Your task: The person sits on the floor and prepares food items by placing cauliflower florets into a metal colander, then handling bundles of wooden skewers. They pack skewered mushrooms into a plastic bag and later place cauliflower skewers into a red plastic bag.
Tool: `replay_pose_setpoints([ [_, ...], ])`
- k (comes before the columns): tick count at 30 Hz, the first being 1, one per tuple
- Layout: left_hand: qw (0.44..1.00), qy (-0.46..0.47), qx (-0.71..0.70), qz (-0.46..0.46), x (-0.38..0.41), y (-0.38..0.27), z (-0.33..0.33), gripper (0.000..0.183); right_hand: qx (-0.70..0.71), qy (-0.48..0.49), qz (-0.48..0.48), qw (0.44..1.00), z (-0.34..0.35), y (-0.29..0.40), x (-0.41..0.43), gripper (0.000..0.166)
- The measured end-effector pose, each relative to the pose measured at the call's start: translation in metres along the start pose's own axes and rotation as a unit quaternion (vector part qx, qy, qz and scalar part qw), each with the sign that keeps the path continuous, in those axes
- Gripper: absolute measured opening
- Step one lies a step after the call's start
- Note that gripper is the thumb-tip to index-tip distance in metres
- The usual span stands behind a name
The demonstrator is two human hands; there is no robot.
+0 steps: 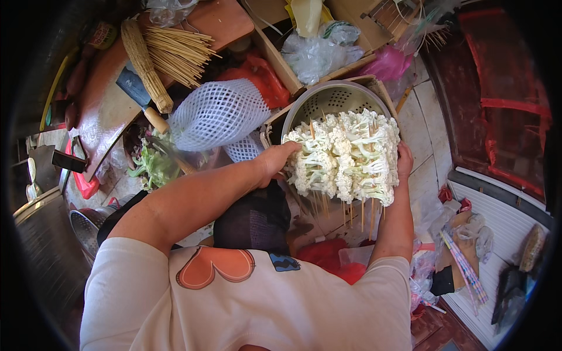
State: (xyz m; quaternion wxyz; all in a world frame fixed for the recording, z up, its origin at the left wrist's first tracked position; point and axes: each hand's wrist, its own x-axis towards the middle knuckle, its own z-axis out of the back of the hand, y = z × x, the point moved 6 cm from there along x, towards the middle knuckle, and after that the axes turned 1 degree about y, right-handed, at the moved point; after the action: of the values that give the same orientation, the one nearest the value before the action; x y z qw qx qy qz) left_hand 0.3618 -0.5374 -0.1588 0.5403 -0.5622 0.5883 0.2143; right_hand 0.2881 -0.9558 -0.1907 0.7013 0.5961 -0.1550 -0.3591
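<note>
Skewered cauliflower florets [347, 153] are packed in a dense block over a steel colander [333, 90]. Bare ends of bamboo skewers [363, 215] stick out below the block, towards me. My left hand [279, 161] clasps the block's left side, its thumb over the outer florets. On the opposite side, my right hand [405, 160] presses against the florets, partly hidden behind them. The cauliflower covers the colander's near part, so I cannot tell whether the fingers also grip its rim.
Upper left, a cutting board [103, 105] adjoins a cleaver [136, 90] and a bundle of bamboo skewers [178, 55]. White foam netting [219, 114] lies left of the colander, near green leaf trimmings [153, 164]. Plastic bags [320, 55] fill a box beyond. Patterned straws [465, 267] lie right.
</note>
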Motion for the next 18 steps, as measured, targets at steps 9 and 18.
replay_pose_setpoints([
  [9,0.992,-0.084,0.091,0.008,-0.003,-0.015,0.011,0.049,0.092,0.019,-0.074,0.993,0.006,-0.03,0.01,0.032],
  [18,0.979,-0.134,0.123,-0.095,-0.044,-0.022,0.053,0.054,-0.097,0.053,-0.07,0.991,0.012,-0.01,0.006,0.049],
])
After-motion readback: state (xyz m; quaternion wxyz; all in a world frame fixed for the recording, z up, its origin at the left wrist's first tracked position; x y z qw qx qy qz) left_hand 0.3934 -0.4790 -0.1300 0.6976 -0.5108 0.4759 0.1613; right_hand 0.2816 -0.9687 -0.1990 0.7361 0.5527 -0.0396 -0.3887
